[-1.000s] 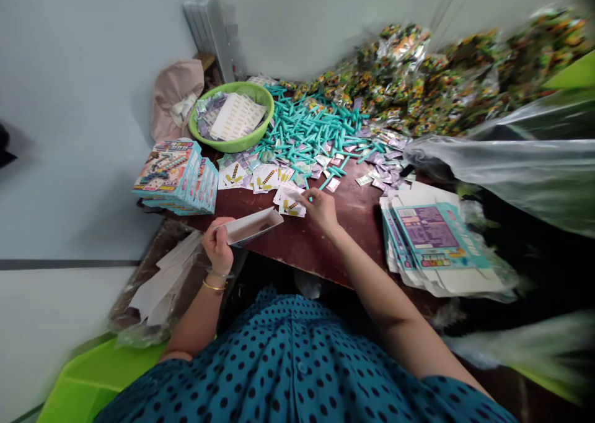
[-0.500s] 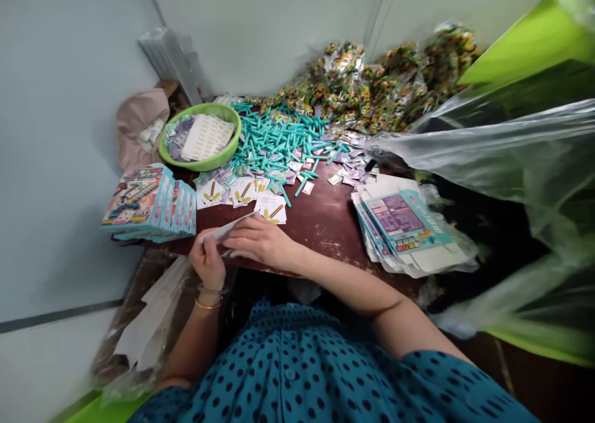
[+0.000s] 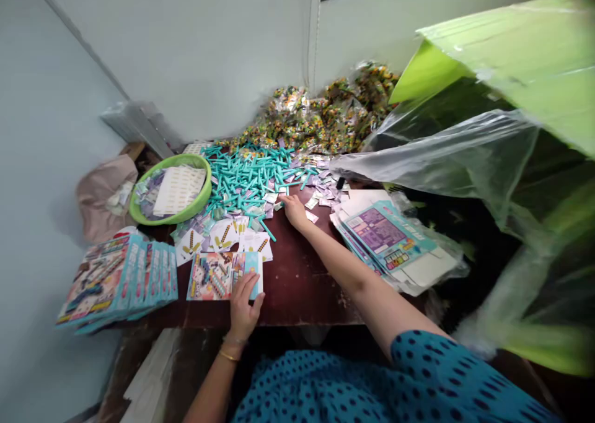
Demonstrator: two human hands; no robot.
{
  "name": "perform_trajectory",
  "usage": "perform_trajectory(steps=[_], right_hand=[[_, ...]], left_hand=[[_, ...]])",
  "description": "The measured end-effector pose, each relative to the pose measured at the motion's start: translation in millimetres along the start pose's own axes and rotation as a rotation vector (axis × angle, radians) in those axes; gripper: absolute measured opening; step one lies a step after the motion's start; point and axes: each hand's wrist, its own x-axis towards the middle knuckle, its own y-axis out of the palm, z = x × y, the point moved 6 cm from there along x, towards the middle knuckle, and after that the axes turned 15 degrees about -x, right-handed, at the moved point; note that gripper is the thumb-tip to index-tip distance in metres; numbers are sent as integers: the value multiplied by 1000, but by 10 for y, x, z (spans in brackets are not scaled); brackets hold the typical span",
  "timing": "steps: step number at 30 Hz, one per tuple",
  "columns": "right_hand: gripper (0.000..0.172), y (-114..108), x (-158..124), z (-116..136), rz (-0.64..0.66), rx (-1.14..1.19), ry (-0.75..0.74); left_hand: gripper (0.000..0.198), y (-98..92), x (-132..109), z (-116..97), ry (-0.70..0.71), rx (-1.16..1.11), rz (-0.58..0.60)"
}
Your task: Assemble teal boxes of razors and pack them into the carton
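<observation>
My left hand (image 3: 245,302) lies with fingers spread on the right part of a printed box (image 3: 214,275), flat near the table's front edge. My right hand (image 3: 294,210) reaches to the right edge of a heap of teal sticks (image 3: 251,172), beside small purple and white packets (image 3: 325,187). Its fingers look bent, and whatever they touch or hold is too small to make out. White cards with pickaxe pictures (image 3: 224,234) lie just behind the box.
Stacked printed boxes (image 3: 134,274) stand at the left, a green basket (image 3: 204,197) behind them. Flattened boxes (image 3: 390,240) lie at the right, near clear plastic sheeting (image 3: 432,153). Bags of colourful pieces (image 3: 320,119) are piled against the wall.
The box held between both hands now lies on the table under my left hand. My right hand has let go and moved forward to the sticks and packets. The camera view has shifted.
</observation>
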Motion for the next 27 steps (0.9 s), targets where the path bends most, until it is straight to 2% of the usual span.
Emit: perform_trajectory(steps=[2, 5, 7, 8, 10, 11, 13, 15, 16, 18, 20, 22, 24, 26, 27], right_hand=[[50, -26, -193, 189, -33, 42, -46], [48, -23, -542, 710, -17, 160, -328], [38, 2, -539, 897, 61, 135, -475], [34, -4, -392, 865, 94, 89, -485], [35, -99, 176, 539, 108, -15, -404], [37, -189, 548, 276, 87, -58, -338], [36, -397, 1301, -321, 32, -155, -221], [37, -568, 1898, -849, 6, -224, -151], [38, -629, 2099, -1039, -2, -244, -137], [42, -693, 2270, -1231, -23, -266, -136], [43, -706, 2101, -1170, -123, -218, -192], [38, -638, 1554, -879, -252, -56, -396], [31, -487, 682, -456, -285, 154, -749], [28, -312, -265, -38, -169, 253, -1082], [27, -261, -659, 128, -97, 262, -1194]], left_hand=[[44, 223, 174, 8, -202, -363, -111], [52, 644, 549, 18, -519, -942, -199], [48, 799, 785, 52, -661, -1141, -256], [47, 813, 876, 88, -704, -1161, -276], [49, 754, 991, 172, -760, -1078, -249], [53, 718, 1010, 207, -797, -998, -170], [60, 666, 974, 247, -884, -800, 76], [66, 636, 894, 244, -945, -624, 309], [67, 623, 878, 230, -945, -574, 366], [63, 599, 941, 193, -887, -564, 321], [54, 592, 1085, 166, -815, -637, 173], [50, 636, 1234, 162, -796, -765, 61], [56, 746, 1342, 172, -847, -945, 27], [61, 883, 1385, 176, -925, -1132, 9], [58, 951, 1370, 180, -976, -1190, -4]])
